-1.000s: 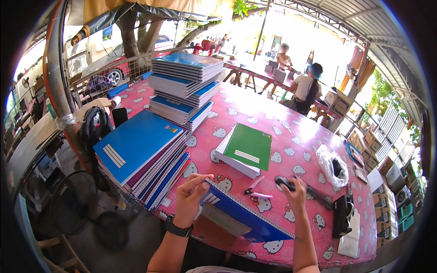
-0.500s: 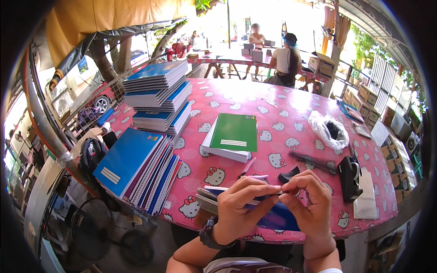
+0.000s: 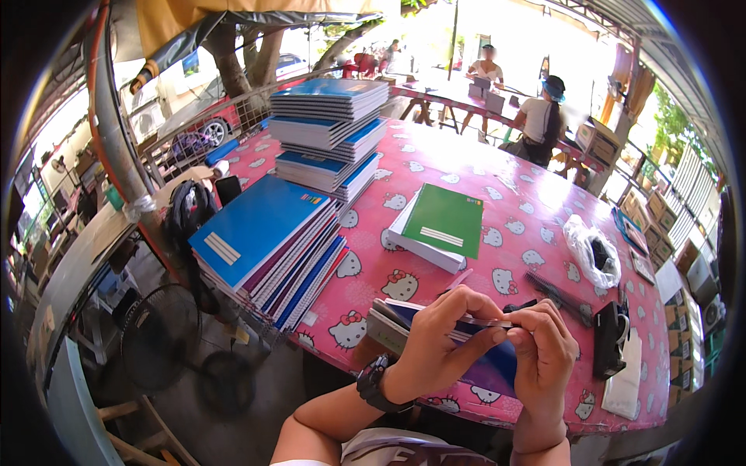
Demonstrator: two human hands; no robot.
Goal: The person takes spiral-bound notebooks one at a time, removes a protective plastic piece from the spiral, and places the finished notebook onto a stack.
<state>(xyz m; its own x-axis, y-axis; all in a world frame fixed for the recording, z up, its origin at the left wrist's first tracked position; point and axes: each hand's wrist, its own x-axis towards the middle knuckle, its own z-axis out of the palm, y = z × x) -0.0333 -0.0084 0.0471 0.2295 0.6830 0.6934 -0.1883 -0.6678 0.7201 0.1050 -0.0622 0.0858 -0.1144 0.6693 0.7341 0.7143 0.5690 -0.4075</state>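
Note:
My left hand [image 3: 451, 338], a dark watch [image 3: 378, 384] on its wrist, is closed in a pinch. Facing it, my right hand [image 3: 544, 349] pinches too, and the fingertips of both nearly meet. A thin, narrow piece runs between them, too small to make out. Below and behind my hands lies a dark blue notebook [image 3: 497, 369], partly covered by them. Grey-brown pads or boards [image 3: 388, 330] stick out by my left wrist. Just beyond, a green notebook [image 3: 447, 220] tops a small white-paged pile.
At left stand a tall stack of blue notebooks [image 3: 330, 128] and a lower stack [image 3: 260, 229]. To the right are a dark coil [image 3: 561, 299], a black device [image 3: 610, 338], and a plastic bag [image 3: 592, 252] with black contents. Two people are at a far table; a fan [image 3: 161, 338] stands lower left.
The view has swung left, so the stacks and table appear further right. Both hands stay pinched together; the left fingers now lie closer along the notebook's upper edge.

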